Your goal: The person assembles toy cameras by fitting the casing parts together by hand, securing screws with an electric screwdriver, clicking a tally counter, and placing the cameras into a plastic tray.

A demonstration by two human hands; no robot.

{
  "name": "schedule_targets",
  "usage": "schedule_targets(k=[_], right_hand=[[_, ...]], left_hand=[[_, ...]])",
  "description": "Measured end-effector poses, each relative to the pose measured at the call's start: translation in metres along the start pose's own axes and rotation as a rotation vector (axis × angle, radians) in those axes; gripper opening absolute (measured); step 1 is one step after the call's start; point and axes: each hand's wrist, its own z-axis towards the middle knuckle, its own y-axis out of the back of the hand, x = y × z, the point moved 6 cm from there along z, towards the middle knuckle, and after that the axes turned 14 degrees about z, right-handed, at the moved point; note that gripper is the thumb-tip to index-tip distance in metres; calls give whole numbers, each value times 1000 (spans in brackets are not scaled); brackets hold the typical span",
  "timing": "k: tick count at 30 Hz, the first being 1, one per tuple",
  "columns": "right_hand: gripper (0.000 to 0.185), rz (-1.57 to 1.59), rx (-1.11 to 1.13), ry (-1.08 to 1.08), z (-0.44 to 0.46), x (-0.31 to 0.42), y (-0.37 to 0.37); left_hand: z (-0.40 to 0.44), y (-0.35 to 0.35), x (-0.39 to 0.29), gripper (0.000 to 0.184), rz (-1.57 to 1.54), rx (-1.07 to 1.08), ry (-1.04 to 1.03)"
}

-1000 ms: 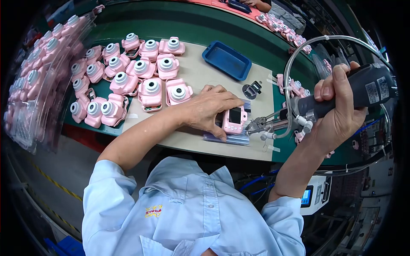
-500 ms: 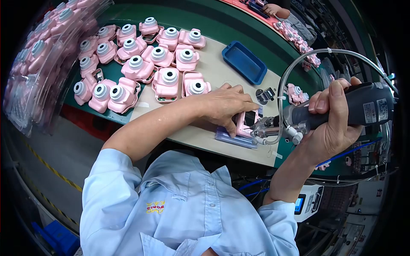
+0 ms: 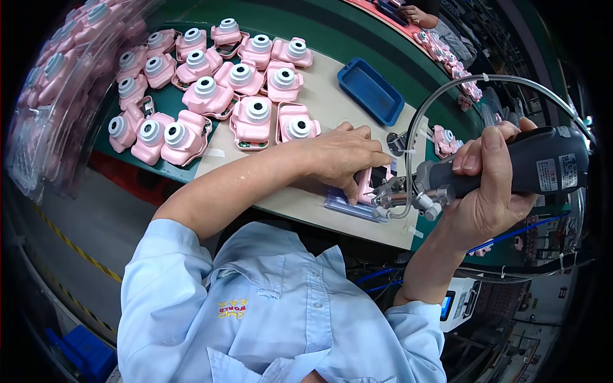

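Nearest was the person's light blue shirt (image 3: 274, 306), well this side of the blue tray (image 3: 371, 91). On the tray's near side, the left hand (image 3: 345, 156) lay over the pink camera (image 3: 368, 190), thumb and fingers spread around its body and clamped on it; the camera sat screen side up at a clear plastic strip (image 3: 354, 207). To the right of the tray and nearer than it, the right hand (image 3: 488, 179) was closed firmly around a dark power driver (image 3: 539, 163), its metal tip (image 3: 393, 195) down at the camera and partly hiding it. A clear tube (image 3: 485, 78) arched from the driver. Just on the tray's near side stood a small round stand (image 3: 400, 144). Left of the tray lay rows of white-lensed cameras (image 3: 241, 75); farther left leaned clear packing (image 3: 64, 89) filled with pink pieces. Well beyond the tray was a co-worker's hand (image 3: 415, 14).
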Motion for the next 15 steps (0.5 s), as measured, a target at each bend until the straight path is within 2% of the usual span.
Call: schedule_targets(k=[6, 11, 15], right_hand=[[41, -76, 43, 21, -14, -4, -10], [37, -231, 51, 165, -18, -3, -18], [32, -163, -87, -38, 5, -6, 2]], left_hand=[[1, -1, -1, 71, 43, -18, 2], [2, -1, 1, 71, 34, 65, 25], [5, 0, 9, 71, -134, -23, 2]])
